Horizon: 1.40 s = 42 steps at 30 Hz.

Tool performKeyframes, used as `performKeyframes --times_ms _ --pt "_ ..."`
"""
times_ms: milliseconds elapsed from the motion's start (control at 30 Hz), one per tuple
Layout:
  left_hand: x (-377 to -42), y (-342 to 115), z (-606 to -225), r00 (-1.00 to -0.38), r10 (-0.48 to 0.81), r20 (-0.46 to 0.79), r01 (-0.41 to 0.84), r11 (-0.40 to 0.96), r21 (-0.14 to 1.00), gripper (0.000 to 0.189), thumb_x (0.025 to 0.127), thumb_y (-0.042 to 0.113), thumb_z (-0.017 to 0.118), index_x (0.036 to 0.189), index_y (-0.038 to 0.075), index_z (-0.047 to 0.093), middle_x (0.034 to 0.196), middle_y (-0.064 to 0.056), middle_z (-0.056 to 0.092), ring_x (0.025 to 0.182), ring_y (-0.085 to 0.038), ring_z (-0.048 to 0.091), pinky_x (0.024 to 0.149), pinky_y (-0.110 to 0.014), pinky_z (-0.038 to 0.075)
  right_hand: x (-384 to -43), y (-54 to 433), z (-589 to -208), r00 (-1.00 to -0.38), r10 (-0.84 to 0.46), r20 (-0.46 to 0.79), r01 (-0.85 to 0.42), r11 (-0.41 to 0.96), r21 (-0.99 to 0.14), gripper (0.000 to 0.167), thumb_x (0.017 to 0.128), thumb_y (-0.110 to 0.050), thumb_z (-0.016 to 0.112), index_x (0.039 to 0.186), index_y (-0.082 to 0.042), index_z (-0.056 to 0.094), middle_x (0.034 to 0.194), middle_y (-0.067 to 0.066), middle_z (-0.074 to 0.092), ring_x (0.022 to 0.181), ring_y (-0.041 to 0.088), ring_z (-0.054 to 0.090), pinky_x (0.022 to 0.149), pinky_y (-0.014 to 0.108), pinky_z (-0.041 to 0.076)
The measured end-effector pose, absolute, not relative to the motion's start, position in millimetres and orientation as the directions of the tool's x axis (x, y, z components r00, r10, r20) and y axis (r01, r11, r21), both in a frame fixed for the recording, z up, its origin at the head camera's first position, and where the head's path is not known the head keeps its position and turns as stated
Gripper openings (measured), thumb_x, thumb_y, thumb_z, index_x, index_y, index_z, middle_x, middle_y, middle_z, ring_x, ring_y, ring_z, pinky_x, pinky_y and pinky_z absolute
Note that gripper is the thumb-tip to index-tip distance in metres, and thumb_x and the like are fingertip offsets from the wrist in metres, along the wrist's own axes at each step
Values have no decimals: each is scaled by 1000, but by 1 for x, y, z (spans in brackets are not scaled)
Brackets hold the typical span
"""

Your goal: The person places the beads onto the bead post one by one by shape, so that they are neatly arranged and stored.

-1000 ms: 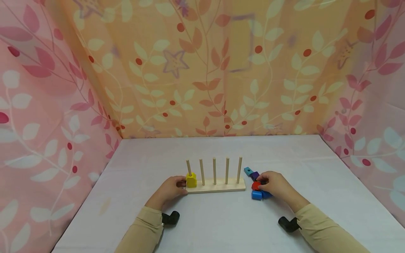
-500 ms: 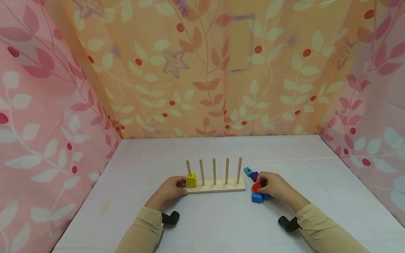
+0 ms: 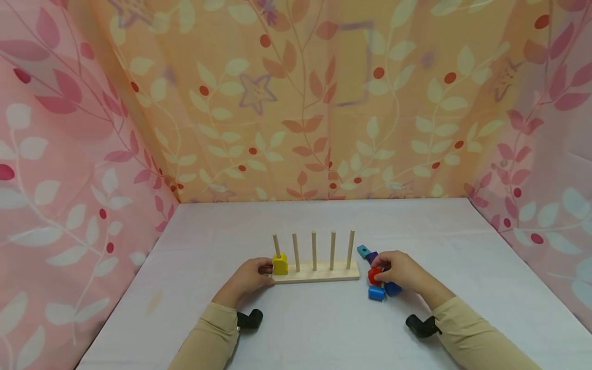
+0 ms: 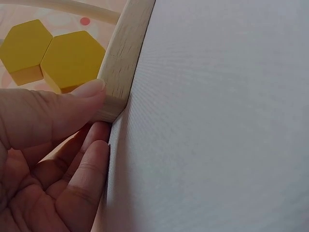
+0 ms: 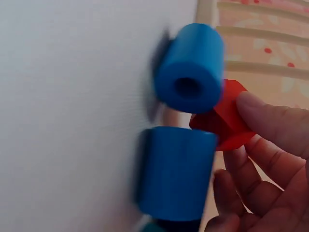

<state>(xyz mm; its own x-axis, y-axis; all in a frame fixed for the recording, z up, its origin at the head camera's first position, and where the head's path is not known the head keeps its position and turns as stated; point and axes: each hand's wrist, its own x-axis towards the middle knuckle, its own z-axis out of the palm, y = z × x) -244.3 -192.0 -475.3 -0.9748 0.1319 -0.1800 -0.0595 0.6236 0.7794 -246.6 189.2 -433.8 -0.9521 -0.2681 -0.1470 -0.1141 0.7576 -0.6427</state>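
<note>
A pale table point(image 3: 324, 329) stands walled on three sides by leaf-patterned cloth point(image 3: 296, 103), orange behind and pink at either side. Near its middle sits a wooden peg board point(image 3: 316, 272) with five upright pegs; a yellow block point(image 3: 279, 264) sits on the peg at its left end.

The left hand point(image 3: 250, 276) grasps the board's left end, thumb on top and fingers curled against its edge. The right hand point(image 3: 401, 270), just beyond the board's right end, pinches a red block point(image 3: 374, 276) between thumb and fingers. Two blue cylinders point(image 3: 376, 293) lie just in front of that block, and a teal block point(image 3: 363, 251) and a purple one point(image 3: 372, 256) lie behind it, close to the board's right end.

The left wrist view shows the thumb point(image 4: 58, 113) pressed on the board's corner and the yellow block's hexagonal face. The right wrist view shows the hole through one blue cylinder and the thumb point(image 5: 273, 121) lying on the red block.
</note>
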Motion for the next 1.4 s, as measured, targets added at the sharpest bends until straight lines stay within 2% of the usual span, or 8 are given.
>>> performKeyframes --times_ms 333,533,800,1167,1400 --pt "-244 -191 -474 -975 133 -179 -59 619 783 49 71 8 76 117 8 60 102 -1 63 96 -18 56 91 -43 43 -250 191 -407 -968 -235 -90 -76 616 -784 22 84 -11 65 104 -7 56 104 12 56 85 21 57 73 38 53" --pt "-244 -191 -476 -974 137 -180 -56 626 778 47 71 8 76 116 8 60 101 -1 63 96 -17 56 91 -42 43 -247 190 -381 -977 -211 24 -144 573 -807 29 86 -14 63 112 -5 54 110 16 56 98 28 56 79 39 52" --pt "-244 -191 -477 -973 140 -181 -57 618 784 48 72 9 76 116 8 60 102 -1 63 97 -18 56 92 -43 42 -250 177 -348 -959 -221 179 -273 537 -798 33 86 -18 64 116 -7 58 110 14 58 100 30 56 82 41 51" --pt "-244 -192 -478 -973 140 -185 -61 615 786 48 72 9 76 117 9 60 103 -1 63 98 -18 56 93 -44 41 -252 139 -326 -918 -317 241 -365 429 -826 29 85 -7 63 114 -6 61 111 12 56 100 28 59 81 38 51" --pt "-244 -192 -477 -974 143 -178 -52 621 782 48 72 9 76 117 9 60 102 -1 63 97 -18 56 92 -44 42 -251 107 -320 -883 -387 266 -414 374 -830 31 82 -9 67 113 -6 61 107 11 60 95 24 62 80 35 52"
